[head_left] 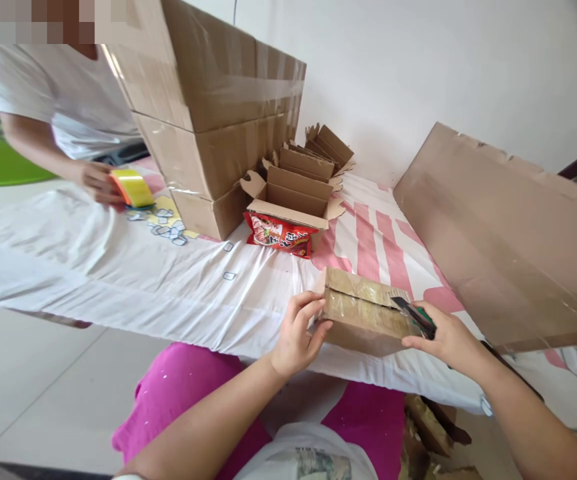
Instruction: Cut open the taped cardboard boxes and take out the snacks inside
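A small taped cardboard box lies near the table's front edge, with a dark slit along its taped top seam. My left hand grips the box's left end, fingers curled on the top and thumb at the near side. In my right hand is a black and green utility knife, its tip at the right end of the box's top. The right thumb rests by the box's near right corner. Just beyond stands a red printed food packet, leaning against an open cardboard box.
Large taped cartons are stacked at the back left. More open small boxes line up behind. A big carton stands at right. A co-worker's hand holds a yellow-orange roll. Cardboard scraps lie below.
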Available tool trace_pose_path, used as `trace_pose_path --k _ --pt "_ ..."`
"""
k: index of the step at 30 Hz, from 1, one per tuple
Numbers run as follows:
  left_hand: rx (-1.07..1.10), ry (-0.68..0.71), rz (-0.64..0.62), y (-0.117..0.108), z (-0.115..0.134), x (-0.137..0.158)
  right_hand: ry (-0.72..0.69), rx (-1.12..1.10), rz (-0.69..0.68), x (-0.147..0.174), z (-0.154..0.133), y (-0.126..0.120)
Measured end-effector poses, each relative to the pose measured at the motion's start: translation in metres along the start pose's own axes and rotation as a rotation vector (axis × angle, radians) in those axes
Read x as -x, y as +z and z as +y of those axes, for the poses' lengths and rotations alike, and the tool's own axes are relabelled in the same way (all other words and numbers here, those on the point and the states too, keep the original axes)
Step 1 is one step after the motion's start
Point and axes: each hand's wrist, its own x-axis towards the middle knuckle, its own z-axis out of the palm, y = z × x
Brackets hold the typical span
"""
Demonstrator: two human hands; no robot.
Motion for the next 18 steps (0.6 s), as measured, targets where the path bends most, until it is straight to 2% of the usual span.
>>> trace_pose_path --k 2,4,7,9,14,18 --pt "0.159 -0.109 0.039 0.003 -0.006 0.002 0.014 -0.048 -0.005 -0.001 0.011 0.005" --pt "0.285 -0.328 0.089 0.007 -0.015 0.002 0.022 -0.089 -0.013 -0.002 0.022 0.007" --pt "0.348 -0.694 0.104 0.011 -0.033 -0.001 0.041 -0.138 -0.029 -0.004 0.03 0.007" --pt "0.356 -0.818 0.068 0.013 -0.042 -0.002 0.061 -0.17 -0.046 -0.005 0.032 0.007" --pt "0.386 -0.846 -0.045 0.014 -0.041 -0.002 0.096 -0.209 -0.065 -0.006 0.034 0.01" --pt "0.311 -0.753 -0.098 0.009 -0.032 -0.005 0.078 -0.253 -0.062 -0.007 0.038 0.013"
